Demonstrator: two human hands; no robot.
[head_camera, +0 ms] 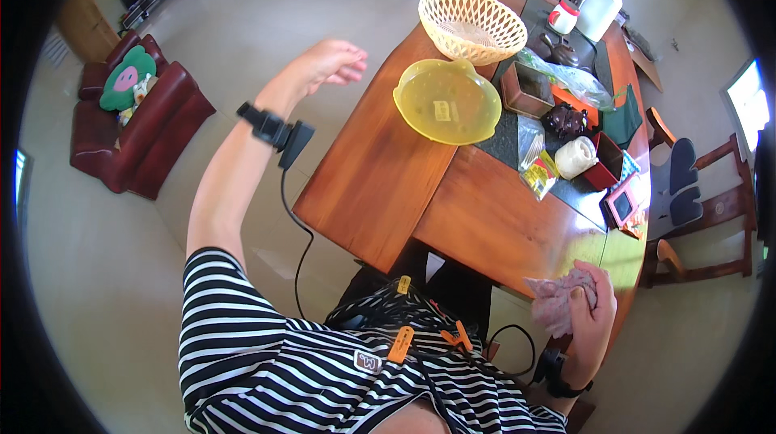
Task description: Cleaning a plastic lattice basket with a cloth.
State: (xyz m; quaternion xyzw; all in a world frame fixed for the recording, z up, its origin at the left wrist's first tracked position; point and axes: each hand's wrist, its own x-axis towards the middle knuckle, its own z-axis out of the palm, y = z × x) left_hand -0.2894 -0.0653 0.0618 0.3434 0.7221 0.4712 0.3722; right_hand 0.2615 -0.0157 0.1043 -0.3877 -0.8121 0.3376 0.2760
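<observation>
My right hand [585,307] is closed around a crumpled pinkish cloth [559,305] beside the near right edge of the wooden table [485,210]. Off the table's left edge, my left hand [336,64] is raised in the air with its fingers a little bent and nothing seen in it. Nearest to it on the table is a translucent yellow plastic tray or basin [424,94], with a pale patch at its middle. Behind that stands a cream lattice plastic basket [473,28]. Both wrists wear black strapped devices; a cable hangs from the left one.
On the table's right side are a wooden box [526,91], a teapot [561,52], a white roll [576,157], a dark red box [605,161], a plastic bag [576,82] and a red-lidded jar [564,16]. Wooden chairs [721,216] flank it; a red sofa [151,137] stands left.
</observation>
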